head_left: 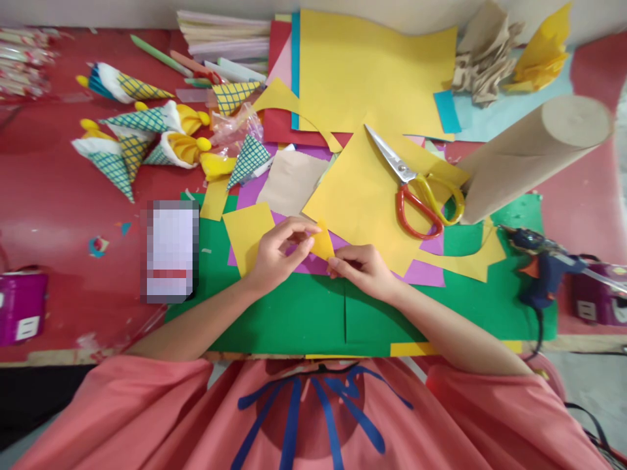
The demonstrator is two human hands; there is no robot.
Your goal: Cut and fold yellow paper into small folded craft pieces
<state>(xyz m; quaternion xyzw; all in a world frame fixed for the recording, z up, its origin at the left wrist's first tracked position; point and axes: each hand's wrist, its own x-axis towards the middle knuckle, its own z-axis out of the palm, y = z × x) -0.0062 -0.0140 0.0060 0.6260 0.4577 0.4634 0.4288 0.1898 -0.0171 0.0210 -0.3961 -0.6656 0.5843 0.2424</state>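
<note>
A small piece of yellow paper (323, 242) is pinched between my two hands, above purple and green sheets. My left hand (284, 251) grips its upper left edge between thumb and fingers. At the lower right corner, my right hand (362, 269) has thumb and fingertips closed on the same piece. Just beyond lies a large yellow sheet (353, 189), with scissors (409, 186) resting on it, one handle red and the other yellow. A smaller yellow sheet (245, 228) sits beside my left hand, near a beige paper square (294, 179).
Several patterned paper cones (142, 117) lie at the back left. A phone (171, 251) is left of the green sheet (274, 320). To the right are a brown paper roll (529, 156) and a blue glue gun (543, 267). Stacked coloured sheets (377, 72) stand at the back.
</note>
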